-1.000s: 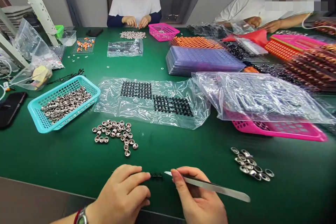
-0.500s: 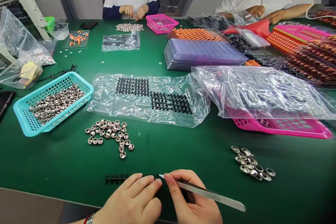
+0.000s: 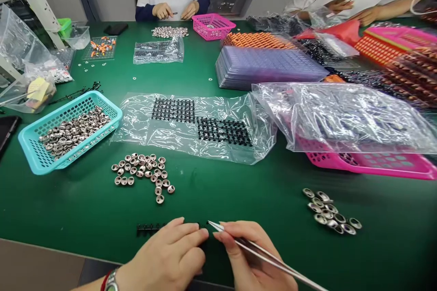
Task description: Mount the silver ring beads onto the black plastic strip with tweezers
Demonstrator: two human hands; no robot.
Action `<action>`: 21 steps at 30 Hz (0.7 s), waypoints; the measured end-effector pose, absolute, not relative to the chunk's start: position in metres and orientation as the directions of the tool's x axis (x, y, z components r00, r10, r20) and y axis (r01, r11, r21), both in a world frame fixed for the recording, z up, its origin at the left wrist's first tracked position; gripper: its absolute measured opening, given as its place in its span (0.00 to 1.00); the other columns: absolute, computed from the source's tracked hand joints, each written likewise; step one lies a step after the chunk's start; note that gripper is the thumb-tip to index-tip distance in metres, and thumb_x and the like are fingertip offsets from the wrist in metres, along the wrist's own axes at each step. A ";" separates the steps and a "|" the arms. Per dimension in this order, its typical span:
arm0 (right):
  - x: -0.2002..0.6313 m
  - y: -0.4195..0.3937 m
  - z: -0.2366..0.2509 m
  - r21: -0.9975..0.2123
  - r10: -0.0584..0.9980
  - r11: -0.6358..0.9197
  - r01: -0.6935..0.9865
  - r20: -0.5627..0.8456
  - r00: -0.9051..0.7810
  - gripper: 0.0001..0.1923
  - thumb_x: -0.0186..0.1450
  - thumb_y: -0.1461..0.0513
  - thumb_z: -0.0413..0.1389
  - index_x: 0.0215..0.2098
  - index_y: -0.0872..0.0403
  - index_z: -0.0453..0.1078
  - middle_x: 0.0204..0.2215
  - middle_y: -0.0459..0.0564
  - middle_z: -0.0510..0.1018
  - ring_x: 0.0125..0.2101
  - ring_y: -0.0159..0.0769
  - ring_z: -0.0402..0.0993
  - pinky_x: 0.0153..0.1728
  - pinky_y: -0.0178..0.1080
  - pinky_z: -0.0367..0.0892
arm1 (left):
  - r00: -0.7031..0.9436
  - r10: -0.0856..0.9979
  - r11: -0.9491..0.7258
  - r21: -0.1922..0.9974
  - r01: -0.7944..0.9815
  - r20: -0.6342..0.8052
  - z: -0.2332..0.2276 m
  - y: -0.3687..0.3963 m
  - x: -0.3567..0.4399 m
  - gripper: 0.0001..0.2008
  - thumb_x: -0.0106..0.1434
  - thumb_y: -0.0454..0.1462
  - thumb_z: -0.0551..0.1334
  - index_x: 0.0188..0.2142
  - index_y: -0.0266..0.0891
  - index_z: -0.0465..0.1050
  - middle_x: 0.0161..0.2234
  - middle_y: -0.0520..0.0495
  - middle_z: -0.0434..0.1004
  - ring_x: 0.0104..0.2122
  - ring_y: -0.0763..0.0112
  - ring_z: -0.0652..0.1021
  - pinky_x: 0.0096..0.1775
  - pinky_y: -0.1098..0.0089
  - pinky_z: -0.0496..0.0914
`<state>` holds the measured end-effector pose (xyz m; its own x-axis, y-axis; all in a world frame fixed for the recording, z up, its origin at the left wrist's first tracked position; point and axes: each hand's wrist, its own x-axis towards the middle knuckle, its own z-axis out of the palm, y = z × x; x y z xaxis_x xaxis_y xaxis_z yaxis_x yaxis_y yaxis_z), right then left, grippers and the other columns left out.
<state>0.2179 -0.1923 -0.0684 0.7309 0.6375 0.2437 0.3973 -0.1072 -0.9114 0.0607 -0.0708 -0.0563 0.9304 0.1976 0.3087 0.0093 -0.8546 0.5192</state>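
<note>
My left hand [image 3: 170,252] presses a black plastic strip [image 3: 146,228] with a row of small pegs against the table; the fingers cover most of it. Between the thumb and fingers of my right hand [image 3: 254,252] is a pair of metal tweezers [image 3: 273,260]. The tweezer tips point left, just past my left fingertips, with a tiny black piece [image 3: 207,222] at their end. Beyond my hands lies a group of small silver rings [image 3: 139,168] with holes. More oval silver rings [image 3: 330,213] lie to the right.
A turquoise basket [image 3: 26,138] of silver rings stands at left. Clear plastic bags [image 3: 136,138] with black peg grids [image 3: 223,131] lie ahead. A bag also covers a pink basket [image 3: 392,166] at right. Behind are stacked clear trays [image 3: 266,66] and two people working across the green table.
The tweezers have turned and their tips have lifted slightly off the strip, showing a tiny black piece at the end. My left hand stays on the strip, nearly unmoved.
</note>
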 end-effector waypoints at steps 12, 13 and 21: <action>0.200 -0.182 -0.062 -0.983 0.642 -0.169 0.077 -0.050 0.765 0.15 0.69 0.48 0.64 0.31 0.47 0.76 0.31 0.48 0.80 0.40 0.42 0.86 0.39 0.34 0.80 | 0.814 0.502 -0.639 0.759 0.122 0.292 -0.028 -0.058 0.032 0.07 0.76 0.30 0.58 0.44 0.43 0.72 0.37 0.48 0.84 0.36 0.67 0.82 0.39 0.72 0.78; 0.200 -0.179 -0.062 -0.981 0.667 -0.166 0.104 -0.034 0.744 0.14 0.69 0.48 0.63 0.31 0.47 0.76 0.31 0.48 0.81 0.38 0.40 0.86 0.38 0.34 0.80 | 0.818 0.502 -0.640 0.757 0.133 0.281 -0.029 -0.056 0.030 0.07 0.76 0.30 0.59 0.44 0.43 0.72 0.38 0.47 0.84 0.37 0.67 0.82 0.40 0.72 0.78; 0.202 -0.157 -0.055 -0.980 0.722 -0.101 0.169 0.045 0.691 0.14 0.70 0.49 0.62 0.32 0.48 0.77 0.30 0.49 0.82 0.35 0.39 0.86 0.34 0.32 0.78 | 0.864 0.469 -0.649 0.736 0.195 0.184 -0.024 -0.030 0.024 0.08 0.76 0.30 0.59 0.41 0.41 0.74 0.35 0.48 0.82 0.35 0.67 0.80 0.37 0.72 0.75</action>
<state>0.2015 -0.1567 -0.0553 0.6908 0.7217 0.0450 0.1693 -0.1009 -0.9804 0.0237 -0.0299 -0.0243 0.8641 0.4687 0.1837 0.1954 -0.6485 0.7357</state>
